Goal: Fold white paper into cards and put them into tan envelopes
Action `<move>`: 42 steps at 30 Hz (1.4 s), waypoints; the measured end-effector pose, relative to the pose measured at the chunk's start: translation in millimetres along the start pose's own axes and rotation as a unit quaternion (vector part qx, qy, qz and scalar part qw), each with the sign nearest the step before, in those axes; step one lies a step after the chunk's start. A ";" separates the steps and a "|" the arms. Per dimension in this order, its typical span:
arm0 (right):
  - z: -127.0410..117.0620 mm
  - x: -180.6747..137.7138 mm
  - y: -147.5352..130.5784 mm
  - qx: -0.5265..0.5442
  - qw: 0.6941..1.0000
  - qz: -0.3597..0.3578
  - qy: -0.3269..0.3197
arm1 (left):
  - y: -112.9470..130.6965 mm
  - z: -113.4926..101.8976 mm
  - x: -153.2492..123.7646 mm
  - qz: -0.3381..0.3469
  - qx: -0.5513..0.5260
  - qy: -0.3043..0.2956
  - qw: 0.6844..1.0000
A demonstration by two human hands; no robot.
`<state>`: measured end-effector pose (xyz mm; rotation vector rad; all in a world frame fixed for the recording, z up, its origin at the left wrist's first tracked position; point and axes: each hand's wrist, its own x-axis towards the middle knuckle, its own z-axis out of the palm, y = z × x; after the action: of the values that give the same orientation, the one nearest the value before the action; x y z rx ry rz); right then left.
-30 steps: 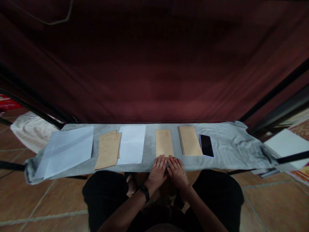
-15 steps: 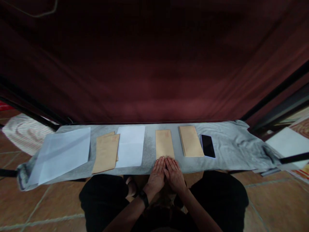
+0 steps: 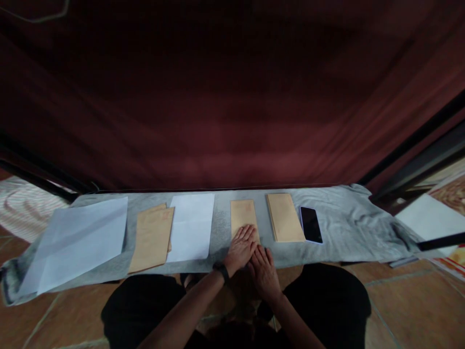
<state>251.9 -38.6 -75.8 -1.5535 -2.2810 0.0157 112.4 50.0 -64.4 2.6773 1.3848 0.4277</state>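
A brown paper envelope (image 3: 243, 213) lies flat on the grey cloth in front of me. My left hand (image 3: 242, 246), with a dark band on its wrist, rests flat on the envelope's lower half, fingers stretched out. My right hand (image 3: 264, 272) lies at the envelope's near right corner, fingertips at its bottom edge, fingers extended. To the right is a stack of brown envelopes (image 3: 285, 218), with a phone (image 3: 311, 225) beside it. Left of the envelope lies a white paper sheet (image 3: 192, 225); two or more brown envelopes (image 3: 151, 238) overlap its left edge.
The grey cloth (image 3: 348, 228) covers a long narrow surface. Large white sheets (image 3: 78, 242) lie at its left end. A dark red curtain-like backdrop (image 3: 232, 121) rises behind. Dark bars (image 3: 417, 140) slant at the sides, and a striped cloth (image 3: 25, 208) hangs at far left.
My left hand has moved up onto the envelope, away from its near edge. My right hand has shifted slightly right and down. The view has shifted slightly.
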 end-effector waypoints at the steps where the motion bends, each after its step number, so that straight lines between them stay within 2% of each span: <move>1: -0.3 0.3 -0.6 0.000 1.000 0.005 0.000 | -4.0 4.3 11.0 -0.001 0.002 -0.003 1.000; 8: -4.3 2.9 -1.2 0.001 1.000 0.011 -0.002 | -33.8 22.7 68.1 -0.036 0.006 -0.011 0.999; 13: -5.9 3.2 -2.1 0.003 1.000 0.009 0.003 | -37.2 17.3 79.8 -0.049 0.006 -0.022 0.999; 16: -4.6 2.3 -1.8 0.006 1.000 0.007 0.010 | -30.4 9.7 63.3 -0.047 0.007 -0.031 0.998; 24: 4.1 -3.8 2.9 -0.004 1.000 -0.015 0.022 | -7.0 -10.1 -26.2 0.024 -0.009 -0.029 0.999; 28: 2.7 -4.2 4.8 -0.020 0.999 -0.031 0.016 | -0.5 -15.7 -59.1 0.034 0.006 -0.030 0.999; 35: -1.5 -6.3 12.5 -0.026 1.000 -0.018 -0.002 | -0.3 -19.7 -87.3 0.032 0.036 -0.011 0.999; 42: -3.6 -5.8 10.3 -0.026 1.000 0.000 0.008 | 3.5 -17.4 -93.4 0.011 0.063 0.008 0.998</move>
<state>264.1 -40.6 -76.5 -1.5731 -2.2859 -0.0570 58.9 -28.6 -66.0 2.7964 1.4332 0.3767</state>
